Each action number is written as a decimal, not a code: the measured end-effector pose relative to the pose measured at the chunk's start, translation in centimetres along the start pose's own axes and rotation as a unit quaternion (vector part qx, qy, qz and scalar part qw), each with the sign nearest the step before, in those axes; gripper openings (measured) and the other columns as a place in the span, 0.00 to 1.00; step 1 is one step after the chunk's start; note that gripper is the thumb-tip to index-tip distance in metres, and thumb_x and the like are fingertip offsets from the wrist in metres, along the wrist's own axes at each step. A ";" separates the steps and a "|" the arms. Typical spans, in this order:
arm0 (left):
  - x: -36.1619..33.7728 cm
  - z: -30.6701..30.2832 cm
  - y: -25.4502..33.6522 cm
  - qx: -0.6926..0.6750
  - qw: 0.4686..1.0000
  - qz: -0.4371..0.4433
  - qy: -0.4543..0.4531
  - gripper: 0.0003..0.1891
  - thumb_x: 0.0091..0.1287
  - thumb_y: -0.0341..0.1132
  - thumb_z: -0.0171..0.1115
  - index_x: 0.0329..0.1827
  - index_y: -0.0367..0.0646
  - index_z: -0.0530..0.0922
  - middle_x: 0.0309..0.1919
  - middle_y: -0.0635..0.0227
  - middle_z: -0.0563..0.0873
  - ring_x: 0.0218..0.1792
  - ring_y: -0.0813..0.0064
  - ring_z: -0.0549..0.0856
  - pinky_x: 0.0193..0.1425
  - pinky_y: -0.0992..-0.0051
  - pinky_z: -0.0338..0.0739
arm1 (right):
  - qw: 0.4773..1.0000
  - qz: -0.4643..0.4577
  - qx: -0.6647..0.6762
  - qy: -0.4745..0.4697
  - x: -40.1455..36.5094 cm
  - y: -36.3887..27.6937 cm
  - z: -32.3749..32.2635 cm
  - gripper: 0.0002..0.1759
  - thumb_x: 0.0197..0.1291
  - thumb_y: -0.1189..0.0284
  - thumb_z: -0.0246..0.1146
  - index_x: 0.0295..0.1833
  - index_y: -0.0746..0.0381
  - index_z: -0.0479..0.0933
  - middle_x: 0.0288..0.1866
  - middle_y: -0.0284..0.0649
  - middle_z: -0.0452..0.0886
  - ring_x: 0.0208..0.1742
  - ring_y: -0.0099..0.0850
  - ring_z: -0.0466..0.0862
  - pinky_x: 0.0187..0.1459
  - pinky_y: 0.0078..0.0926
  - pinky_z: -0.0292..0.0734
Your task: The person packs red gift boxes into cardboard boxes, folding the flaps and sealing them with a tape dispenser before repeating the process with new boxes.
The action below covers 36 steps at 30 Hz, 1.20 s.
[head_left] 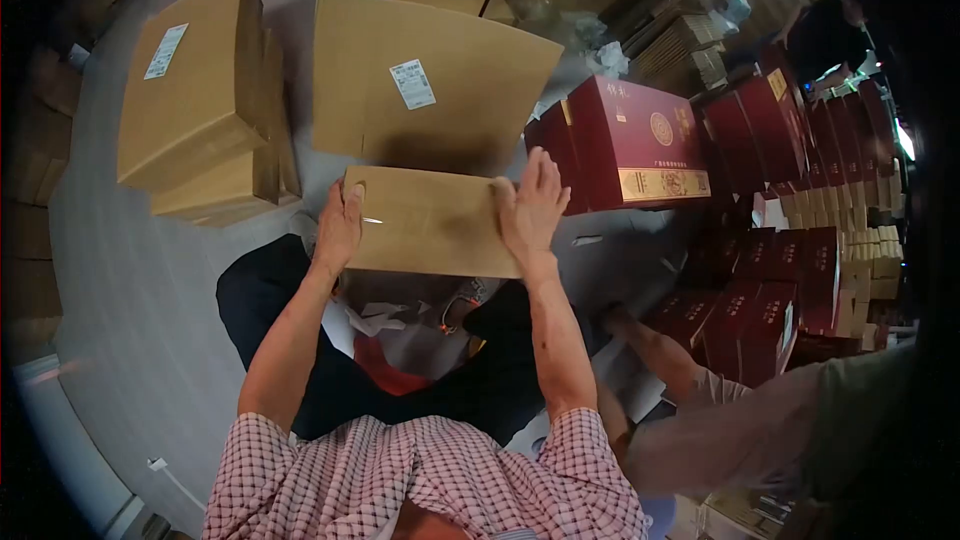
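Observation:
A closed brown cardboard box (430, 225) is in front of me, above my knees, with a small shiny mark near its left end. My left hand (339, 225) grips the left end, thumb on top and fingers down the side. At the other end, my right hand (530, 210) holds the right edge, its thumb on the top face and its fingers stretched out along the side. What supports the box underneath is hidden. Just beyond it stands a large cardboard carton (440, 80) with a white label (413, 84).
Stacked labelled cartons (195, 80) stand at left. To the right are a dark red printed box (645, 145) and many more red boxes (750, 330). Another person's arm (660, 355) reaches in at lower right. Paper scraps (378, 320) lie between my legs.

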State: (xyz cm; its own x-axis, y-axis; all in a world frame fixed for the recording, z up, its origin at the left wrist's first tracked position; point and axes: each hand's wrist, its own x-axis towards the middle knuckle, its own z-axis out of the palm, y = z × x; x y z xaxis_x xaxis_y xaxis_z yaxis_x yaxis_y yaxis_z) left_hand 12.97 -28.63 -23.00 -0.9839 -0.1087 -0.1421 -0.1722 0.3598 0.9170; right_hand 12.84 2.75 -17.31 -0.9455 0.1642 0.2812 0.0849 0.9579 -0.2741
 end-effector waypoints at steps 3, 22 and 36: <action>-0.1 -0.3 -0.1 0.034 0.999 0.008 0.014 0.30 0.85 0.53 0.49 0.76 0.36 0.69 0.63 0.40 0.84 0.66 0.40 0.82 0.70 0.56 0.75 | 0.991 -0.099 -0.083 -0.033 -2.5 -5.8 2.8 0.50 0.70 0.41 0.61 0.85 0.63 0.57 0.84 0.52 0.63 0.83 0.56 0.61 0.77 0.75 0.50; -0.6 -0.5 2.2 -0.013 0.999 -0.048 -0.004 0.37 0.82 0.58 0.50 0.78 0.32 0.64 0.61 0.33 0.83 0.64 0.35 0.82 0.67 0.47 0.75 | 0.671 0.374 0.597 -0.230 -2.4 7.0 2.3 0.59 0.68 0.21 0.40 0.84 0.60 0.62 0.81 0.48 0.70 0.78 0.46 0.72 0.75 0.41 0.70; -13.8 -4.1 -1.9 -0.162 0.987 -0.005 0.013 0.35 0.83 0.59 0.49 0.78 0.38 0.70 0.65 0.53 0.84 0.65 0.57 0.83 0.70 0.62 0.75 | 0.597 0.439 0.620 -0.257 -14.1 3.4 -2.5 0.56 0.69 0.22 0.39 0.83 0.58 0.64 0.78 0.46 0.74 0.75 0.46 0.75 0.72 0.48 0.74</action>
State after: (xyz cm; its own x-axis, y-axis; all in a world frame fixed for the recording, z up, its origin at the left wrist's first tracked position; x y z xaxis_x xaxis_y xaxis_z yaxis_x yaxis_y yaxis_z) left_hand 27.08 -31.59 -21.28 -0.9798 -0.1370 -0.1457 -0.1529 0.0435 0.9873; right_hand 27.23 4.27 -19.87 -0.7064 0.0751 -0.7038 0.6222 -0.4082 -0.6680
